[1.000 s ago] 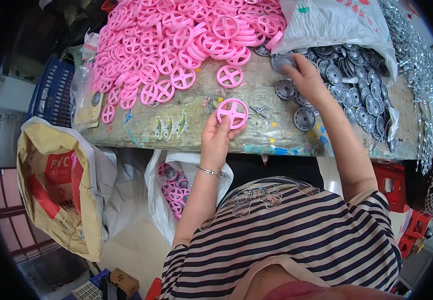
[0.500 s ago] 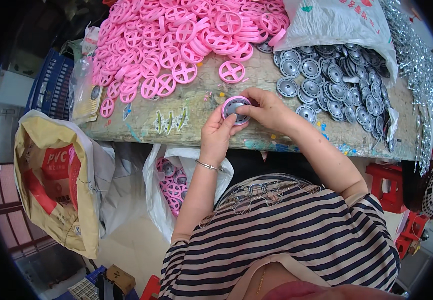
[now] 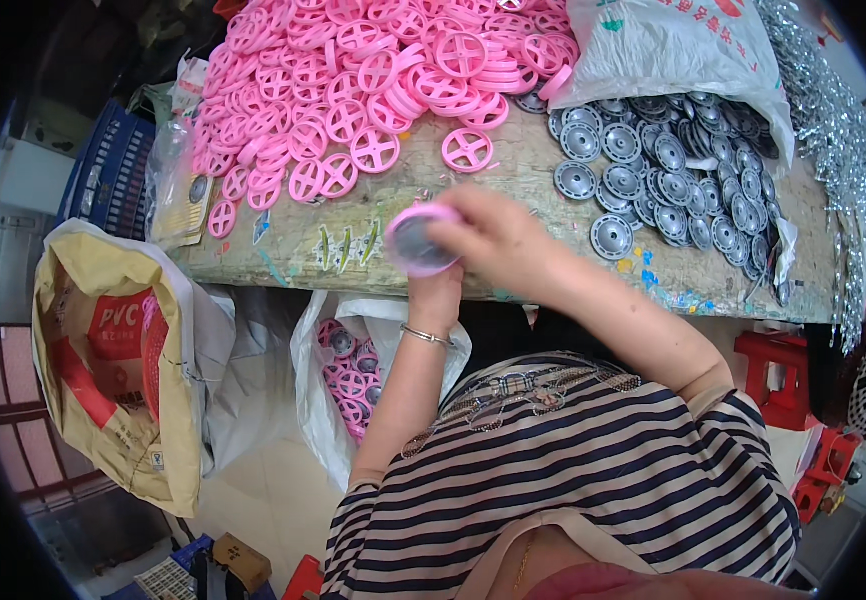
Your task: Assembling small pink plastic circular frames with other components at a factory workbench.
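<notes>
A pink toy wheel with a grey hubcap in it is tilted above the table's near edge, smeared by motion. My right hand is closed on its right side, thumb and fingers at the rim. Just beneath the wheel is my left hand, a bangle on its wrist; the wheel and my right hand hide its fingers. Beyond them a large heap of pink wheel rings covers the back left of the table. To the right lies a pile of grey hubcaps, spilling from a white plastic bag.
Below the table edge hangs an open white sack with assembled pink wheels. A tan sack stands at the left. Silver tinsel hangs at the right, above a red stool. Another person's sleeve shows at far right.
The wheel has moved left and slightly down with my right hand and turned more on edge. My left hand's fingers, visible on the wheel before, are now hidden.
</notes>
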Demonstrator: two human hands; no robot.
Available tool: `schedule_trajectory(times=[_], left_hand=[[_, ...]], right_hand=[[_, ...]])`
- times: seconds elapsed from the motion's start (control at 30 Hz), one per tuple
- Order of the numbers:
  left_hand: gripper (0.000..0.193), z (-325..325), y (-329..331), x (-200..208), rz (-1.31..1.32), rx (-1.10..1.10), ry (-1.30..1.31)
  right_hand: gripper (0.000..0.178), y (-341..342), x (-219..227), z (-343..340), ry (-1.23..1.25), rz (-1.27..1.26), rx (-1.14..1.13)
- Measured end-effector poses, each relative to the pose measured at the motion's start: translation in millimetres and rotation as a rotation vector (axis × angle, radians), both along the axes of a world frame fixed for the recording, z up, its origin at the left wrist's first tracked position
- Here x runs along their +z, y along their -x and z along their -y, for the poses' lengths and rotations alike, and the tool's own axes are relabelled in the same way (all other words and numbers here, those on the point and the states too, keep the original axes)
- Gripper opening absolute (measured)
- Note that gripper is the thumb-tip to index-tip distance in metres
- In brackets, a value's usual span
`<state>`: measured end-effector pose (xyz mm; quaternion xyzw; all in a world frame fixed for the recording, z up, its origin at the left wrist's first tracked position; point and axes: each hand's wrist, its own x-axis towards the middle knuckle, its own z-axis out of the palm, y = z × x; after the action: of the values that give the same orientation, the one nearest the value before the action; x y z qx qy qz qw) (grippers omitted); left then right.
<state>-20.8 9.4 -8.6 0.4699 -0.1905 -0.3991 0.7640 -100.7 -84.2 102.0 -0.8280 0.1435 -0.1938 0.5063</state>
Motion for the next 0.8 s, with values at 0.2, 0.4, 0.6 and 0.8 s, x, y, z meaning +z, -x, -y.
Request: schedule_trajectory(times=[0.2, 0.4, 0.6, 0.8], left_hand=[[0.05, 0, 0, 1, -0.057, 0.004, 0.098], [0.04, 3, 1, 14, -0.053, -0.043, 0.107], [0.045, 10, 10, 21, -0.136, 0.177, 0.223], [0.036, 2, -9, 2, -0.194, -0.056, 0.118]], right_hand=[[0.026, -33, -38, 5, 0.29, 0.253, -0.025], [0.02, -28, -79, 81, 0.742, 0.038, -0.337], [0.017, -7, -23, 55, -0.143, -0.185, -0.04], [0.02, 27, -47, 54, -0.114, -0.167, -0.037]])
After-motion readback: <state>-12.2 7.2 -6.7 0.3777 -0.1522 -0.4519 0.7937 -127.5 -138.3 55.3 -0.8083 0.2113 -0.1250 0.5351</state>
